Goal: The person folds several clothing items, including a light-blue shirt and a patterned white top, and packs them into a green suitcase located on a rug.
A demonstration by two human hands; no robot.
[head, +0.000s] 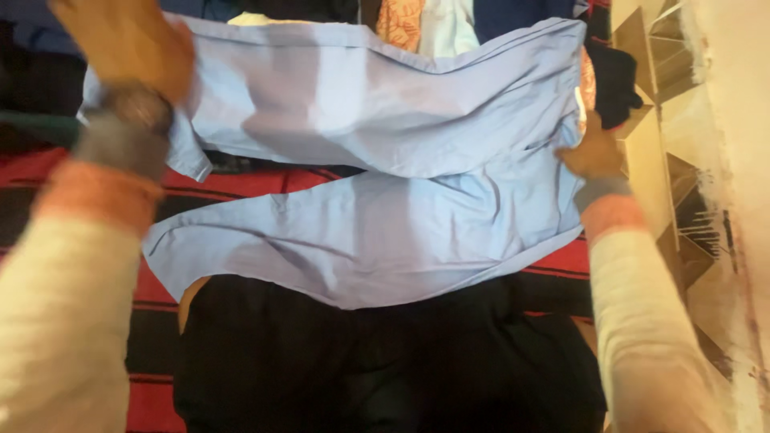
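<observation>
Here the light blue cotton shirt (377,152) stretches crosswise between both hands, left hand (128,48) and right hand (595,152) each clutching an end, above the red-and-black striped blanket (241,184).

A red cloth with black stripes (241,183) covers the carrying surface from its left edge across to the right, and directly on it lie a dark garment (377,369) at the near edge and a pile of mixed clothes (417,24) along the far edge.
</observation>
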